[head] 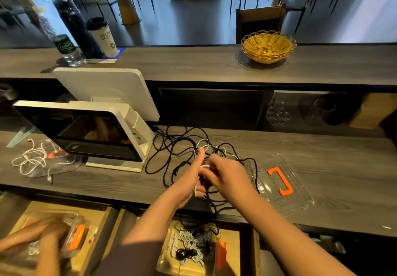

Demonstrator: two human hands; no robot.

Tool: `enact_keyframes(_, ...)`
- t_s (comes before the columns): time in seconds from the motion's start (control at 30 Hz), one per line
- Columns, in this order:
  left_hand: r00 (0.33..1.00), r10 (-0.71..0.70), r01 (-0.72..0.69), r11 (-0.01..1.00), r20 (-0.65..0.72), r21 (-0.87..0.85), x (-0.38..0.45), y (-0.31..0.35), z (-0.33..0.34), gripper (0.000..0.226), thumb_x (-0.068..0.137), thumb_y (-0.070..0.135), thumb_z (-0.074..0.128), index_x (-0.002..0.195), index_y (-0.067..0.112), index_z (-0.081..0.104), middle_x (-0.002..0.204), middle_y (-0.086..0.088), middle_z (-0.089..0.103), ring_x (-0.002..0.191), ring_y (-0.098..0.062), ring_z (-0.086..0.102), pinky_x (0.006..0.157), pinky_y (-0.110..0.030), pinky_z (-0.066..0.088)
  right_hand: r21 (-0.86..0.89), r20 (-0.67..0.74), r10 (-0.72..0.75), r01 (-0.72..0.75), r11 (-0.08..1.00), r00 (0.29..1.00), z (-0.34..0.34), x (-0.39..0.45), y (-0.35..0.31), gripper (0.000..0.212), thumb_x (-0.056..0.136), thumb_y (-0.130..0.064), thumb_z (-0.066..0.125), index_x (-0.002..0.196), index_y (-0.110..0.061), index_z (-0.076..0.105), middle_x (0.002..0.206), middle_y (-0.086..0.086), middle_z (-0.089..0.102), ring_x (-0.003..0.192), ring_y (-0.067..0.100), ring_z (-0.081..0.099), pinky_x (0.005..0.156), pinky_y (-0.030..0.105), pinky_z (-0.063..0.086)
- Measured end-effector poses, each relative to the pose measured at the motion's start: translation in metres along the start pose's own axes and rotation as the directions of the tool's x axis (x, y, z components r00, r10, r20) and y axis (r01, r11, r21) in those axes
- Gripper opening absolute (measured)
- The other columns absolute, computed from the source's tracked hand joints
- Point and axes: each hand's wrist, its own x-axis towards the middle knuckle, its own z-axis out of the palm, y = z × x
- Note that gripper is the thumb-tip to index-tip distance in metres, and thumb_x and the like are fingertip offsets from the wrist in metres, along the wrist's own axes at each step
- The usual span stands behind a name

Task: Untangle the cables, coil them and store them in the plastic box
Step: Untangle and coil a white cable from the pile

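A tangle of black cables (171, 159) and thin white cables (204, 142) lies on the grey counter beside the white terminal. My left hand (194, 174) stands upright over it, thumb up, with loops of white cable (196, 187) wound around its fingers. My right hand (225, 174) pinches the white cable just beside the left hand. One black cable hangs over the counter's front edge. To the right lies a clear plastic box lid (285, 190) with an orange handle (281, 181). Below the counter a clear plastic box (193, 247) holds coiled white and black cables.
A white point-of-sale terminal (96, 129) stands at left; loose white cables (32, 157) and a clear bag lie beside it. Another person's hands (43, 239) handle a box at bottom left. A yellow wicker basket (268, 46), bottles and a cup (103, 37) stand on the upper ledge.
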Motion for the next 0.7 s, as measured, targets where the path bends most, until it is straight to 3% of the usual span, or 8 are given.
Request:
enact_keyframes(0.03,0.999,-0.025,0.026,0.999,0.043,-0.021,-0.002,0.002,-0.003,0.074,0.085,0.084,0.028,0.082,0.017,0.060,0.060,0.006,0.054,0.053,-0.008,0.043,0.050,-0.016,0.036,-0.034,-0.030,0.021,-0.022,0.999,0.999,-0.002,0.004,0.003,0.018,0.095,-0.043,0.059,0.093,-0.025,0.059,0.080,-0.010,0.062,0.077,0.009,0.060,0.076,0.031,0.052)
enact_keyframes(0.1,0.991,-0.047,0.045,0.999,0.127,0.023,-0.004,0.003,-0.012,0.060,0.088,0.079,0.042,0.100,0.022,0.060,0.063,0.009,0.042,0.052,-0.006,0.029,0.045,-0.016,0.024,-0.038,-0.048,0.036,-0.038,0.999,0.998,-0.004,0.013,0.009,0.021,0.090,-0.042,0.066,0.081,-0.026,0.055,0.071,-0.010,0.058,0.068,0.008,0.056,0.068,0.028,0.048)
enact_keyframes(0.17,0.993,-0.030,0.001,0.967,0.110,0.257,-0.002,0.000,-0.021,0.053,0.092,0.067,0.051,0.119,0.023,0.065,0.067,0.008,0.044,0.054,-0.006,0.034,0.050,-0.019,0.028,0.020,0.006,0.058,-0.058,0.998,0.998,-0.006,0.025,0.016,0.027,0.085,-0.044,0.072,0.078,-0.026,0.053,0.067,-0.009,0.056,0.062,0.006,0.052,0.061,0.023,0.041)
enact_keyframes(0.27,1.000,0.022,-0.024,0.871,0.010,0.491,0.005,-0.006,-0.027,0.043,0.103,0.053,0.040,0.106,0.029,0.075,0.065,0.006,0.042,0.054,-0.007,0.038,0.054,-0.021,0.034,0.069,0.121,0.074,-0.083,0.994,0.990,-0.001,0.039,0.033,0.028,0.083,-0.045,0.074,0.083,-0.023,0.056,0.067,-0.009,0.053,0.060,0.006,0.046,0.056,0.022,0.035)
enact_keyframes(0.4,0.986,0.131,-0.081,0.914,-0.100,0.398,0.010,-0.012,-0.037,0.045,0.107,0.049,0.033,0.112,0.029,0.073,0.061,0.007,0.053,0.051,-0.005,0.043,0.053,-0.020,0.037,0.127,0.138,0.175,-0.193,0.973,0.975,0.019,0.051,0.065,0.010,0.088,-0.020,0.072,0.086,-0.022,0.062,0.078,-0.007,0.062,0.069,0.004,0.056,0.063,0.023,0.042)
enact_keyframes(0.5,0.930,0.241,-0.168,0.950,-0.277,0.264,0.010,-0.012,-0.041,0.045,0.104,0.046,0.034,0.120,0.021,0.068,0.065,0.004,0.063,0.052,-0.004,0.051,0.052,-0.018,0.042,0.125,0.122,0.343,-0.358,0.925,0.931,0.036,0.056,0.094,0.009,0.090,-0.018,0.069,0.087,-0.022,0.062,0.085,-0.003,0.065,0.078,0.010,0.061,0.063,0.023,0.044)
enact_keyframes(0.63,0.875,0.337,-0.308,0.941,-0.348,0.139,0.009,-0.013,-0.047,0.056,0.092,0.056,0.037,0.131,0.024,0.061,0.075,0.001,0.069,0.065,-0.013,0.060,0.057,-0.024,0.050,0.227,0.022,0.584,-0.573,0.788,0.812,0.052,0.058,0.132,0.013,0.092,-0.019,0.067,0.084,-0.027,0.060,0.090,0.001,0.063,0.086,0.017,0.062,0.073,0.034,0.054)
enact_keyframes(0.7,0.861,0.372,-0.365,0.927,-0.346,0.089,0.007,-0.014,-0.048,0.053,0.094,0.055,0.037,0.133,0.027,0.060,0.083,-0.003,0.070,0.071,-0.014,0.063,0.059,-0.024,0.052,0.433,0.076,0.666,-0.626,0.648,0.742,0.049,0.061,0.134,0.013,0.098,-0.020,0.060,0.085,-0.021,0.060,0.086,0.004,0.062,0.078,0.018,0.060,0.065,0.031,0.049)
